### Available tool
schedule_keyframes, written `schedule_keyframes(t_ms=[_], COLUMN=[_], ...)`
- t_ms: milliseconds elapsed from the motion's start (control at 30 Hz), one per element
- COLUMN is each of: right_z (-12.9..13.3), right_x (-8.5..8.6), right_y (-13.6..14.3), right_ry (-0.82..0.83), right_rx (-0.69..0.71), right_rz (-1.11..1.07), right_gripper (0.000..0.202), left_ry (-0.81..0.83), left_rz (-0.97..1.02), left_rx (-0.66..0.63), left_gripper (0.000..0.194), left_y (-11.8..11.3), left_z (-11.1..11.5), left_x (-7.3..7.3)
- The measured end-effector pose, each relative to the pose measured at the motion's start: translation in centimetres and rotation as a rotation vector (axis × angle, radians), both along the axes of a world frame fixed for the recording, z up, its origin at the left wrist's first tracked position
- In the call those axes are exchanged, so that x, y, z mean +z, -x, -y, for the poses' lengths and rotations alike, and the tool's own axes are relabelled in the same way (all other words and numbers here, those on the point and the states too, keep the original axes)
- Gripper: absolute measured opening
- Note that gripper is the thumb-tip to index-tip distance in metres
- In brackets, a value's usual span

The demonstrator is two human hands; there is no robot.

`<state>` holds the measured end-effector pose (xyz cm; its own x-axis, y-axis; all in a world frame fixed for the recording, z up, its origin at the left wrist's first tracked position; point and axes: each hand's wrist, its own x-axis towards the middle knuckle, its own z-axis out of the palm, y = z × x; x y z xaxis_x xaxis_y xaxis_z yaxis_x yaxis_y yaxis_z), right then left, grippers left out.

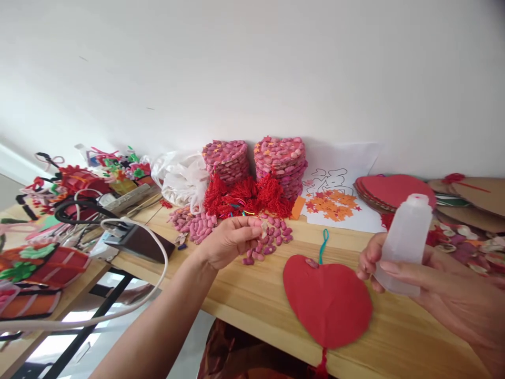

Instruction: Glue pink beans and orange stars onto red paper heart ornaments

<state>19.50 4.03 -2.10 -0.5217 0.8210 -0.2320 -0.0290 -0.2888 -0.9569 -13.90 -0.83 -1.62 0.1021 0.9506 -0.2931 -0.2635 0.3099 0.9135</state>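
Note:
My left hand [232, 242] is over the table beside the loose pink shells or beans [278, 231]; its thumb and fingers pinch a small pale piece [264, 229]. My right hand [430, 284] is wrapped round a translucent white bottle [406, 245], held upright at the right. Between my hands a red heart [327, 302] lies on the wooden table [252, 300]. One pinkish piece [311, 262] rests on the heart's upper left lobe. A teal loop [324, 247] sticks out at its top, and a red tassel [322, 363] hangs from its lower tip.
Two stacks of decorated hearts [280, 158] with red tassels stand by the wall. Orange stars [335, 205] lie on white paper [365, 218]. A plastic bag [179, 181], power strip [140, 242] and white cable [163, 263] are left; plain red hearts [398, 189] are right.

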Motion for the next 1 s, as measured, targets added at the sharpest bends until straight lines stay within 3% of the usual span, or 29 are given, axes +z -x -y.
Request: schedule_keyframes(t_ms=[100, 400, 767, 1000], right_z=[0.1, 0.2, 0.9, 0.0], right_x=[0.2, 0.3, 0.1, 0.5], right_y=[0.1, 0.2, 0.5, -0.1], right_ry=[0.004, 0.022, -0.005, -0.069], right_rx=[0.002, 0.008, -0.049, -0.128], right_rz=[0.009, 0.042, 0.103, 0.046], right_gripper=[0.019, 0.023, 0.029, 0.028], left_ry=[0.009, -0.022, -0.07, -0.032], left_rz=[0.114, 0.138, 0.245, 0.154], left_rx=[-0.037, 0.016, -0.026, -0.013], left_gripper=[0.032, 0.029, 0.033, 0.032], left_y=[-0.6, -0.5, -1.8, -2.9], left_z=[0.3, 0.7, 0.9, -0.4], left_x=[-0.5, -0.4, -0.7, 1.0])
